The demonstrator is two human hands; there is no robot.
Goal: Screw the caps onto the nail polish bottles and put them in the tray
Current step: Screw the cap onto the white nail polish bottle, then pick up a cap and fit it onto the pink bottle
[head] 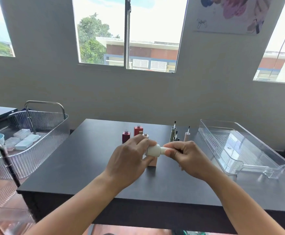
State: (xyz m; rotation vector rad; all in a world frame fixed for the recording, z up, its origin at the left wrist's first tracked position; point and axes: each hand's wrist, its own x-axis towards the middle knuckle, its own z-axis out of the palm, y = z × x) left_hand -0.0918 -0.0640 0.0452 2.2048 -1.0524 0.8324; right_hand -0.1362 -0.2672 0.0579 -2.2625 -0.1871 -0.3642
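My left hand (129,158) grips a white nail polish bottle (153,150) lying sideways above the dark table (80,167). My right hand (187,156) pinches its pale cap (163,150) at the bottle's neck. Under my hands stands a pinkish bottle (152,162), mostly hidden. Behind stand three open bottles: a dark red one (126,136), a red one (138,131) and a pale one (145,135). To their right, brush caps stand upright: an olive one (173,134), a small dark one (176,137) and a pink one (187,135). The clear tray (250,150) lies at the right, with nothing in it.
A ribbed clear cart basket (41,133) with white packets and a blue cup stands left of the table. The wall and windows are behind. The table's front edge runs just below my forearms.
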